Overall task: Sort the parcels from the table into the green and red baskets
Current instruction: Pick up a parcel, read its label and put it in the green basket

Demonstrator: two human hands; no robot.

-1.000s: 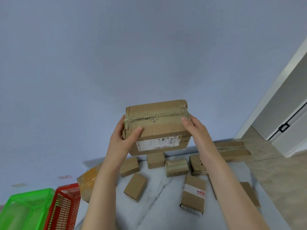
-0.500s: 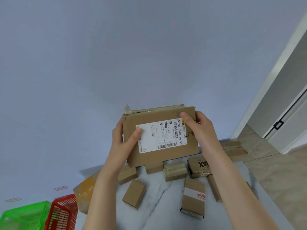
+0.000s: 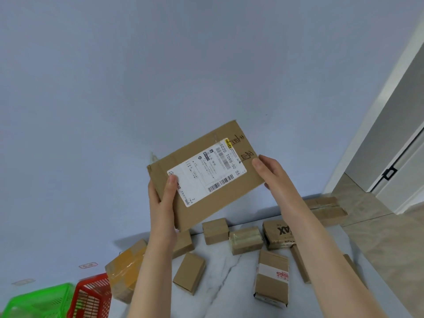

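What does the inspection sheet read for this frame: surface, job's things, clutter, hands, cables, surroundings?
Surface: white marble table, parcels spread over it.
Job's things: labelled box held up, label toward the camera; small parcels on the table; red basket and green basket side by side, lower left.
Clutter: nothing seen.
Hands: left hand grips the box's left edge; right hand grips its right edge.
Cables: nothing seen.
Surroundings: blue wall, door at right, tiled floor.

Left hand, right hand, both bare, slim fingers, short plain nails, bare forearms.
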